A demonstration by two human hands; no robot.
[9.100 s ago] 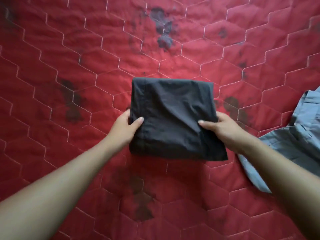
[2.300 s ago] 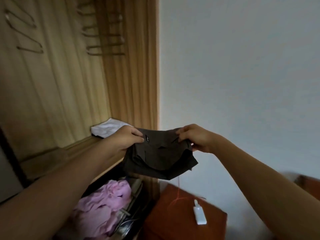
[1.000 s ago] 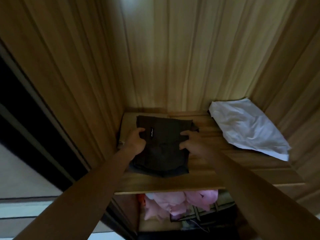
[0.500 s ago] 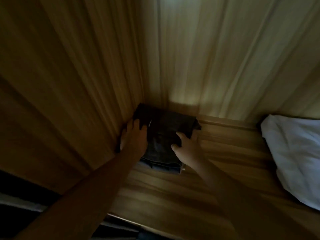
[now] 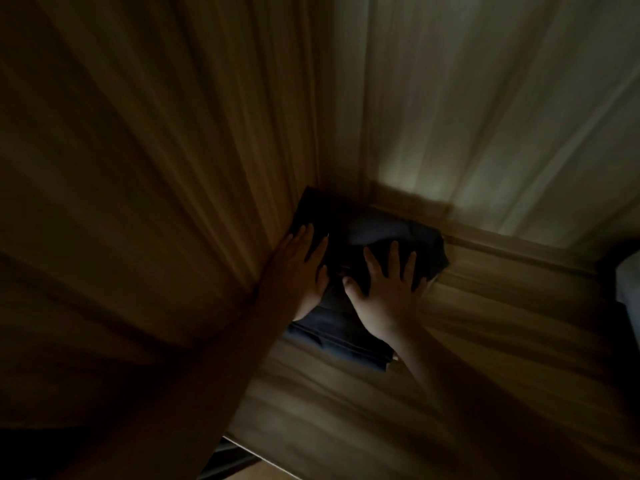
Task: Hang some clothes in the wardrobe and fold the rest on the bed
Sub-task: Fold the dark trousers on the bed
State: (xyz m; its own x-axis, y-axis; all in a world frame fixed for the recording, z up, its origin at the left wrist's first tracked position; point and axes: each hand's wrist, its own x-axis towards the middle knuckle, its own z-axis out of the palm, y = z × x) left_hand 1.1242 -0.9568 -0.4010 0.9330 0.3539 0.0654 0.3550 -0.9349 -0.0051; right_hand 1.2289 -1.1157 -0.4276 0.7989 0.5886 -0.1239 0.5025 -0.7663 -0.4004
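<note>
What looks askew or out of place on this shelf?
Nothing stands out. The dark garment lies folded in the back left corner of the shelf, left hand and right hand flat on it.

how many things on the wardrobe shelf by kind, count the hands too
dark folded garment: 1
white cloth, only its edge in view: 1
hands flat on the garment: 2, left hand and right hand
total: 4

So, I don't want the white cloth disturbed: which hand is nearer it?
Right. The right hand lies flat on the folded dark garment, left of the white cloth; the left hand is farther left.
</note>
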